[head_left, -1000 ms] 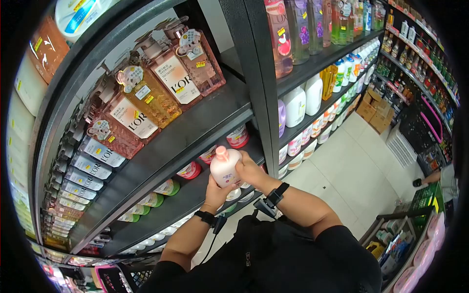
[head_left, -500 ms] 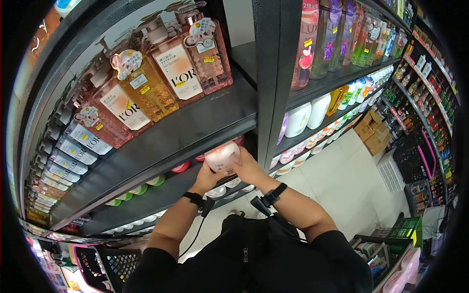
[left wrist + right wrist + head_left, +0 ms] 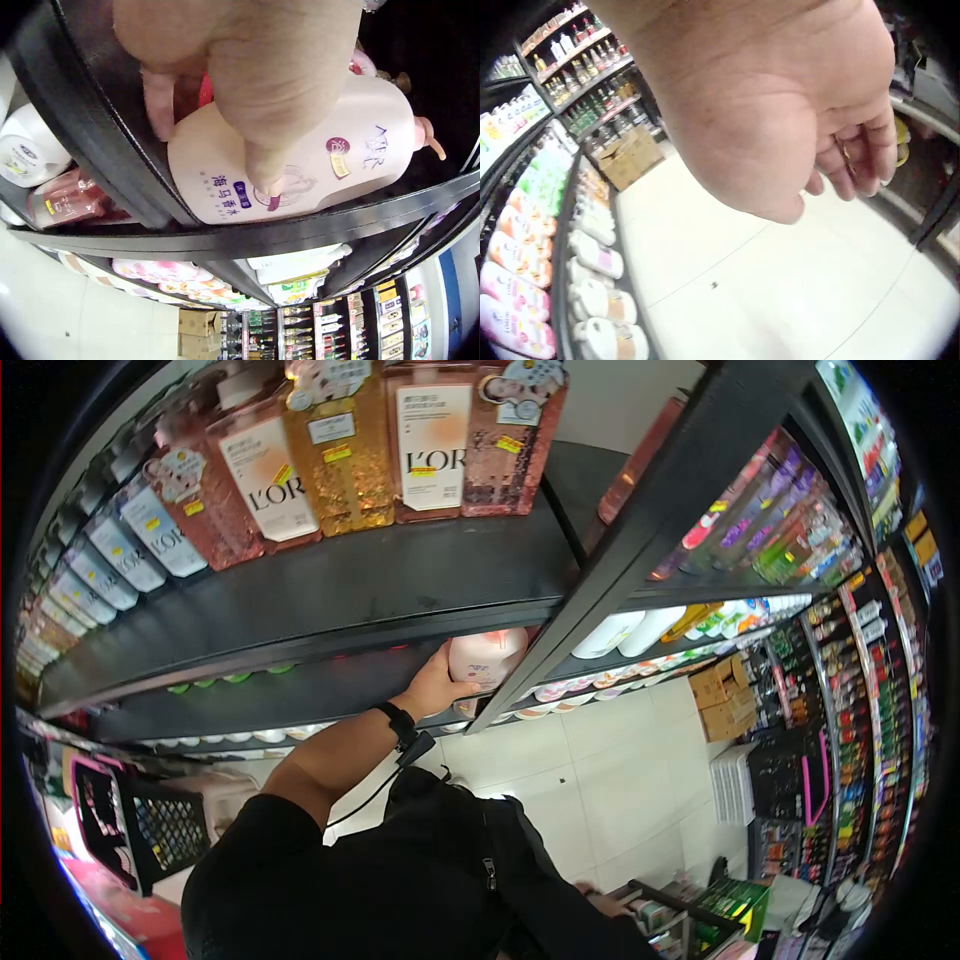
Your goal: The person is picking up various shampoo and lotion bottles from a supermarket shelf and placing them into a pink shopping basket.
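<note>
My left hand (image 3: 435, 683) grips a pale pink pump bottle of body wash (image 3: 487, 658) on a black shelf, close beside the dark upright post. In the left wrist view the bottle (image 3: 322, 180) has purple print and a pink pump at its right end. The thumb (image 3: 265, 169) presses on its label, while the other fingers are partly hidden behind it. My right hand (image 3: 780, 112) hangs away from the bottle over the floor, fingers loosely curled and holding nothing.
Large L'OR pump bottles (image 3: 435, 445) line the shelf above. White bottles (image 3: 650, 630) stand beyond the post (image 3: 640, 550). Pale tiled floor (image 3: 600, 760) runs to cardboard boxes (image 3: 722, 695) and a black basket (image 3: 785, 780). Another basket (image 3: 170, 820) is at lower left.
The bottle has moved from in front of the shelves to beside the post, under the upper shelf. My right hand has let go of it and dropped back to the right. The view has turned.
</note>
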